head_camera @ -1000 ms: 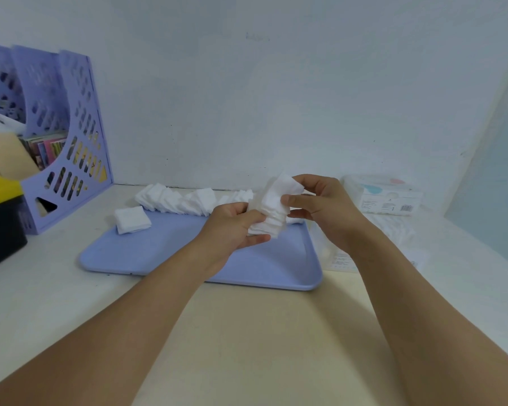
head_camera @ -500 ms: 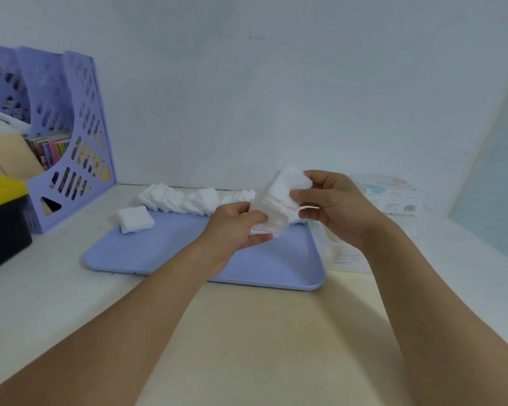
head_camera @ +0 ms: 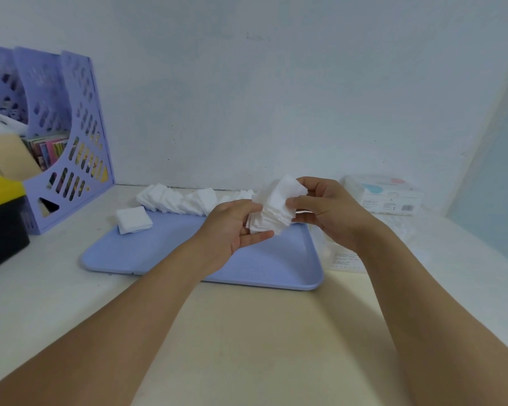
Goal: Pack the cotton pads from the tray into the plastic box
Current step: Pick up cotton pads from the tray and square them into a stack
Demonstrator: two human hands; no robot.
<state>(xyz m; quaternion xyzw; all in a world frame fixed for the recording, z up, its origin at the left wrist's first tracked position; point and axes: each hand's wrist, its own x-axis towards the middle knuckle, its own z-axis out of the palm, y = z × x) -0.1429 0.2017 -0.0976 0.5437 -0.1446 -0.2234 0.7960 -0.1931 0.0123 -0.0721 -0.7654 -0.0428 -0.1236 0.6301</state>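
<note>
- Head view: both hands hold a ragged stack of cotton pads above the blue tray.
- Left hand fingers curl under the stack; right hand pinches its top.
- Step in hand looks like squaring the stack.
- More pads line the tray's far edge.
- Next: carry it right to the clear plastic box and lower it in flat.

Two bare forearms are seen; no sleeve, watch or ring is worn above the left hand or right hand.
</note>
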